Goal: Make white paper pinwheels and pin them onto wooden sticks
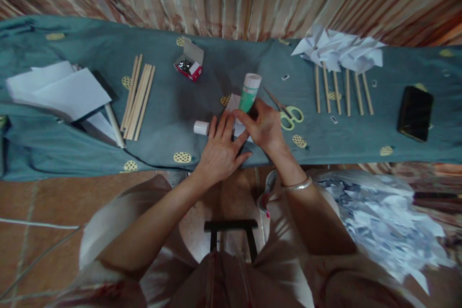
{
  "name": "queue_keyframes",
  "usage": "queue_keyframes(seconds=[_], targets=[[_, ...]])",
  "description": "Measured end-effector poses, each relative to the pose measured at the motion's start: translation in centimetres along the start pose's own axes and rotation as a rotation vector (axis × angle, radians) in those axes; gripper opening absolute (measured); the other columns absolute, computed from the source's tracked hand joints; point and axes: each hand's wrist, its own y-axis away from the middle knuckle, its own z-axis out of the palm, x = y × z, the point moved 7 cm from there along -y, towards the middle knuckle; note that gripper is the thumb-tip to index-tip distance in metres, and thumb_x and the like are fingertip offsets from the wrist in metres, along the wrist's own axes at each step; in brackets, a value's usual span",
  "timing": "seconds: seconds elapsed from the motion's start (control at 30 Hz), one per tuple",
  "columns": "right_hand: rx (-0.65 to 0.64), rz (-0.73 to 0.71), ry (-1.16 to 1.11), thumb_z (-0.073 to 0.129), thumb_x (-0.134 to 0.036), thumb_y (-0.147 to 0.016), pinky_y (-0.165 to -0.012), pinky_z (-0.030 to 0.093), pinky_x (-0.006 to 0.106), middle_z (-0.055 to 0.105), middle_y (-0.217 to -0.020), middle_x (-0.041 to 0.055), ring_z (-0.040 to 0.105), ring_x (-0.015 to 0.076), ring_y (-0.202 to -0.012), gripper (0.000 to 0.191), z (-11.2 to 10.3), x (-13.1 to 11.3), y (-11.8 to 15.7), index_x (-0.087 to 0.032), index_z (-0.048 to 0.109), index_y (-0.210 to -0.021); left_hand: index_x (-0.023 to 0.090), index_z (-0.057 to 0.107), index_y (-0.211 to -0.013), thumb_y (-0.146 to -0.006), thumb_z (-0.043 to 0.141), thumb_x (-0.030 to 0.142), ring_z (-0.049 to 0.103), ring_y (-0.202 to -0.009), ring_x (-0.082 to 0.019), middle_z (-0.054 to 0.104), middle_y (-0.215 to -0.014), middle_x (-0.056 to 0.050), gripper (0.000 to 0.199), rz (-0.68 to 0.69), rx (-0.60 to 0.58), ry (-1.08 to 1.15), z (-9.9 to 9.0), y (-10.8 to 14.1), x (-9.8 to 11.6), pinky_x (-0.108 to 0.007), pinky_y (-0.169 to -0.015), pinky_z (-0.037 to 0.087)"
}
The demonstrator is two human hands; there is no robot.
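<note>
My right hand (265,124) is closed around the lower end of a green-and-white glue stick (250,92), which stands tilted over a small folded piece of white paper (234,101). My left hand (223,148) lies flat with its fingers stretched out, pressing on that paper. The glue's lower tip is hidden by my right fingers. Just left of my left fingertips lies a white cap (201,128). Scissors with light green handles (291,116) rest to the right of my right hand.
Several wooden sticks (139,101) and white paper sheets (72,89) lie left. An open red box (190,65) holds small shiny items. At the right are paper pinwheels (339,50) on sticks and a black phone (416,113). A bag of paper scraps (382,221) sits below.
</note>
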Motion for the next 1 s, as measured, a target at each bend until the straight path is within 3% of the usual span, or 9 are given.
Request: queue_keyframes(seconds=[0.17, 0.4, 0.77, 1.0], targets=[[0.062, -0.013, 0.002, 0.061, -0.057, -0.083, -0.066, 0.043, 0.033, 0.059, -0.067, 0.0015, 0.058, 0.0206, -0.068, 0.035, -0.4, 0.9, 0.0, -0.022, 0.058, -0.08, 0.023, 0.048, -0.141, -0.091, 0.056, 0.052, 0.021, -0.149, -0.041, 0.03, -0.159, -0.018, 0.058, -0.008, -0.018, 0.012, 0.0, 0.0, -0.1, -0.068, -0.116, 0.018], [0.139, -0.058, -0.105, 0.064, -0.052, -0.084, -0.074, 0.048, 0.037, 0.055, -0.064, 0.0007, 0.062, 0.0244, -0.08, 0.031, -0.6, 1.5, -0.5, -0.022, 0.056, -0.078, 0.021, 0.051, -0.139, -0.091, 0.057, 0.052, 0.022, -0.148, -0.043, 0.031, -0.158, -0.02, 0.058, -0.018, -0.04, 0.006, -0.1, -0.1, 0.0, -0.067, -0.117, 0.018], [0.09, 0.009, -0.014, 0.063, -0.054, -0.084, -0.07, 0.045, 0.036, 0.055, -0.067, 0.0009, 0.059, 0.0213, -0.07, 0.034, 0.2, 0.6, -1.0, -0.022, 0.053, -0.076, 0.023, 0.048, -0.14, -0.091, 0.057, 0.051, 0.021, -0.149, -0.041, 0.029, -0.159, -0.017, 0.058, -0.01, -0.008, 0.03, -0.1, 0.0, -0.1, -0.068, -0.117, 0.018], [0.059, -0.045, 0.029, 0.059, -0.06, -0.085, -0.064, 0.043, 0.033, 0.062, -0.067, 0.0019, 0.058, 0.0195, -0.065, 0.039, 0.3, -0.2, -0.5, -0.022, 0.056, -0.079, 0.02, 0.049, -0.14, -0.089, 0.061, 0.05, 0.022, -0.148, -0.042, 0.03, -0.158, -0.02, 0.06, -0.006, -0.005, 0.008, 0.0, 0.0, 0.0, -0.066, -0.117, 0.018]])
